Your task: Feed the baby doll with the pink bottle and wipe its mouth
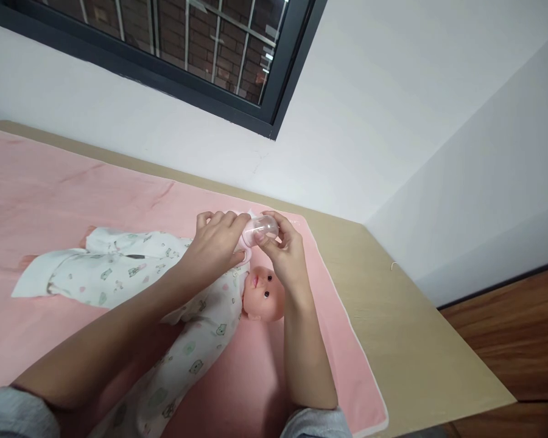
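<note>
Between my two hands is a baby bottle with a pink collar and handle, held sideways above the doll's chest and head. My left hand is wrapped round the bottle's pink part and hides most of its body. On the other end, the fingers of my right hand grip the clear domed cap. The cap still sits against the pink collar. Below my hands a baby doll lies on its back, its face partly behind my right wrist. It wears white clothes with small animal prints.
A pink mat with a pale border lies under the doll on a light wooden tabletop. Behind it rises a white wall with a dark-framed window. Brown wood panelling shows at the right.
</note>
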Motion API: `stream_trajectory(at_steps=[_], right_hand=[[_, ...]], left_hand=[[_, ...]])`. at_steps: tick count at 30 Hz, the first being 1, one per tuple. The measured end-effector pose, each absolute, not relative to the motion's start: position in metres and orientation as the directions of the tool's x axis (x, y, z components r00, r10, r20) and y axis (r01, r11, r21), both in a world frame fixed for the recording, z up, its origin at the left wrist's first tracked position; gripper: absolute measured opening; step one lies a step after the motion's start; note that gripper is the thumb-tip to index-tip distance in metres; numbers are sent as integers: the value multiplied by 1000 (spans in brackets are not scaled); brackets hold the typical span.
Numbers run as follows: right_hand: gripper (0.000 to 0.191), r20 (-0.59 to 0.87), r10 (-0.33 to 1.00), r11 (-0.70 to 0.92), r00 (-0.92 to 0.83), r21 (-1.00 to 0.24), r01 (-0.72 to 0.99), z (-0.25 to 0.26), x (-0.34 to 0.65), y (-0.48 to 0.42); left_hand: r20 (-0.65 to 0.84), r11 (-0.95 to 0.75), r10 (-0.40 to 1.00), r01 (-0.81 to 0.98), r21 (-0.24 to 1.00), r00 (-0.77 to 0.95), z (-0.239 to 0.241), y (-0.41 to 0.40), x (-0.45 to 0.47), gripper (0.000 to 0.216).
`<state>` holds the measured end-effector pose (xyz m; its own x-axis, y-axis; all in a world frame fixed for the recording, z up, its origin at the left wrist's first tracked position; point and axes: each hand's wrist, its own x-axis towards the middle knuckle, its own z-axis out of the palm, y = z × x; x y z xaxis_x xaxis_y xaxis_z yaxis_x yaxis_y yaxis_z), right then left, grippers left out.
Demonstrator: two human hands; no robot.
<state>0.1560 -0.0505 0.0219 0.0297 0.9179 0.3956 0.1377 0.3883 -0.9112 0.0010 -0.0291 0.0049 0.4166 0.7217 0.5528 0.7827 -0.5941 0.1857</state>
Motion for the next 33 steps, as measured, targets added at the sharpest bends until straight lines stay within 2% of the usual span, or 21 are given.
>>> stream_trajectory(at_steps=[6,10,14,19,23,29,33], right_hand=[[48,359,933,355,11,-927,125,22,159,-51],[50,372,928,367,3,-917,158,21,160,-51],[51,390,920,381,27,-910,165,19,156,-51],[55,486,856,465,177,-873,147,23,172,-45],[63,549,777,493,306,-835,245,13,218,-22],[63,364,792,142,490,-891,432,-70,290,34],[64,285,789,-34,544,-864,503,-126,304,44]], left_hand=[[523,-580,738,798,165,428,8,-31,0,37],[466,-566,773,801,198,431,11,-33,0,42],[490,-567,769,792,226,410,8,-30,-1,43],[489,-521,805,795,310,337,10,-22,-7,42],[444,-433,864,801,413,238,22,-12,-22,43],[427,-291,904,759,583,19,16,13,-43,54],[373,-214,927,766,606,-36,3,39,-52,54]])
